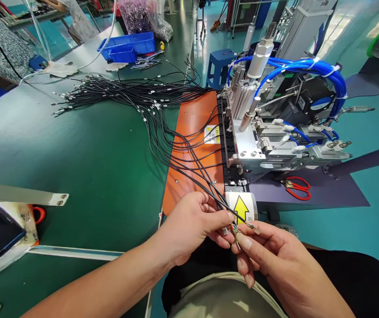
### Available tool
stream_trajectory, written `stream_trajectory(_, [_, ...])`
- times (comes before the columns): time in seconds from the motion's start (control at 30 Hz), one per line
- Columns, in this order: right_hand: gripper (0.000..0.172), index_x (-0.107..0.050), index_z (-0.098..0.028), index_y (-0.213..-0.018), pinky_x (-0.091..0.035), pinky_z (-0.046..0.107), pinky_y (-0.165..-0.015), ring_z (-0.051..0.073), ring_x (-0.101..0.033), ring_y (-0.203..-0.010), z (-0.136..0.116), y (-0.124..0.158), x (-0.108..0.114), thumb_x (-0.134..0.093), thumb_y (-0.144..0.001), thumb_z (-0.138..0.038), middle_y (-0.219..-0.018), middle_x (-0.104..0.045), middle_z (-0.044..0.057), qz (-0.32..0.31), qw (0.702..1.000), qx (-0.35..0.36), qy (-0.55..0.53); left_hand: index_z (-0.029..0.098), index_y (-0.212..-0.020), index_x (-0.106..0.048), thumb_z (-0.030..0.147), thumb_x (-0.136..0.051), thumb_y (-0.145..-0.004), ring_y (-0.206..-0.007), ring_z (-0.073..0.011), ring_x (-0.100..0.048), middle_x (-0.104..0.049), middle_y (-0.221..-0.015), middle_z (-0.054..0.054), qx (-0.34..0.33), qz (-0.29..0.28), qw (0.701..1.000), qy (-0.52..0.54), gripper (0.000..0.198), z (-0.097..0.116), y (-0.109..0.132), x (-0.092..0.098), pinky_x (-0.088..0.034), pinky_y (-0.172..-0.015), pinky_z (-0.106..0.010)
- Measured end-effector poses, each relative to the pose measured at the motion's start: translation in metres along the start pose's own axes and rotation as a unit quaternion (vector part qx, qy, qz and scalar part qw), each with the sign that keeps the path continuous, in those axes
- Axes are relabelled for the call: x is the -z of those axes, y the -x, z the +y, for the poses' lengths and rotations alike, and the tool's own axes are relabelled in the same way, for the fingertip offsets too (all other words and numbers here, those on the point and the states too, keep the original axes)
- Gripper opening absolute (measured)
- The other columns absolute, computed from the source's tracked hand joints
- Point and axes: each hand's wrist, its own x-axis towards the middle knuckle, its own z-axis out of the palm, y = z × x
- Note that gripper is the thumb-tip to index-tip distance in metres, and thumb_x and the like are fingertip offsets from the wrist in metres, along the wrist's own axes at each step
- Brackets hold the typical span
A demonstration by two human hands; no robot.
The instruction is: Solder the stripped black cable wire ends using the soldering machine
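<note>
Closely together, left hand (192,223) pinching black cables (221,202), right hand (277,258) fingering coloured wire ends (235,229)

Cables (110,90) across table (110,168) and panel (197,111); machine (245,143) right of panel; bin (133,45) behind cables; scissors (288,183) before machine.

- The orange panel (192,117), plain and bright, the loudest colour near me.
- Black cables (110,92) flecked with white tags (156,106), across the panel and left of it.
- On the panel, a yellow-and-white sticker (212,134).
- At its near end, a white cylinder (251,202) with a yellow arrow (241,208) outlined in black.
- Left of it, a deep green tabletop (110,163).
- Right of it, a silver machine (250,143) with vivid blue tubes (308,65), and red-handled scissors (298,188).
- Beyond it to the left, blue bins (131,45).
- Farther left, black-and-white speckled cloth (13,53).
</note>
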Motion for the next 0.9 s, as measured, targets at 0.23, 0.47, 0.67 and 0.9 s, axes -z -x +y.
stream_trajectory(0.23, [0.023,-0.067,-0.015,-0.092,-0.045,0.024,-0.056,0.010,-0.055,-0.058,-0.003,0.001,-0.003,-0.062,-0.094,-0.037,-0.081,-0.063,0.003,-0.002,0.999,-0.028,-0.025,0.009,-0.078,-0.061,0.023,-0.078,-0.072,-0.053,-0.0143,-0.066,-0.068,-0.062,-0.007,0.020,0.013,1.000,0.001,0.023,-0.002,-0.001,0.000,-0.054,-0.050,-0.021])
stream_trajectory(0.47, [0.020,-0.069,-0.015,-0.096,-0.046,0.021,-0.057,0.008,-0.055,-0.059,-0.002,0.001,0.000,-0.061,-0.096,-0.034,-0.081,-0.062,0.003,-0.013,0.998,-0.029,-0.051,0.008,-0.083,-0.064,0.024,-0.080,-0.071,-0.060,-0.0149,-0.068,-0.071,-0.072,-0.008,0.023,-0.015,0.999,0.020,0.026,0.000,-0.002,0.003,-0.057,-0.055,-0.022])
stream_trajectory(0.67, [0.018,-0.070,-0.017,-0.097,-0.050,0.022,-0.056,0.011,-0.059,-0.064,0.000,0.002,0.004,-0.065,-0.093,-0.034,-0.086,-0.062,0.003,0.033,0.999,-0.004,-0.038,0.008,-0.085,-0.065,0.033,-0.079,-0.076,-0.070,-0.0159,-0.071,-0.073,-0.082,-0.011,0.060,-0.052,0.997,0.014,0.030,0.012,0.000,0.007,-0.060,-0.068,-0.026])
stream_trajectory(0.9, [0.019,-0.071,-0.016,-0.097,-0.051,0.022,-0.056,0.011,-0.059,-0.064,0.002,0.001,0.004,-0.067,-0.092,-0.034,-0.086,-0.063,0.003,0.036,0.999,-0.001,-0.029,0.011,-0.078,-0.058,0.035,-0.082,-0.073,-0.066,-0.0161,-0.070,-0.072,-0.075,-0.009,0.054,-0.017,0.998,0.014,0.035,0.008,0.000,0.008,-0.060,-0.067,-0.029])
